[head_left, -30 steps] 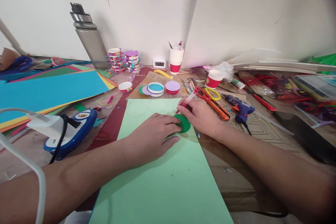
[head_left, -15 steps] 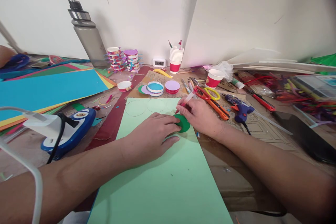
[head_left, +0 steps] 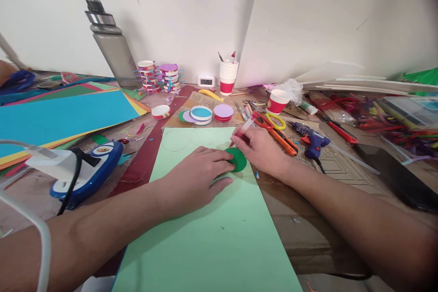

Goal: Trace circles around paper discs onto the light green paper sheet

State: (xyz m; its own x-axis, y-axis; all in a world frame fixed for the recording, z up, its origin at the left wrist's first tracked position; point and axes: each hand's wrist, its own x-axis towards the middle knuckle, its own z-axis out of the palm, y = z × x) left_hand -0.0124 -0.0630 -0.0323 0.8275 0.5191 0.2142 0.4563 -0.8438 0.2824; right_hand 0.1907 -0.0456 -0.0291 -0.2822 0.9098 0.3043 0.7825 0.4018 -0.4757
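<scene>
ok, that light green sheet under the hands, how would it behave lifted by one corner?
Probably floppy: the light green sheet looks thin and lies flat, so a lifted corner would likely droop. Likely slides easily: the left hand presses the dark green disc onto it while the right hand holds a pen at the disc's edge.

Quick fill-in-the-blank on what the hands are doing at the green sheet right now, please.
The left hand presses a dark green round disc onto the light ____ paper sheet.
The ____ hand grips the slim red pen.
The red-and-yellow-handled scissors lie on the pen's ____ side.
Missing words: green; right; right.
</scene>
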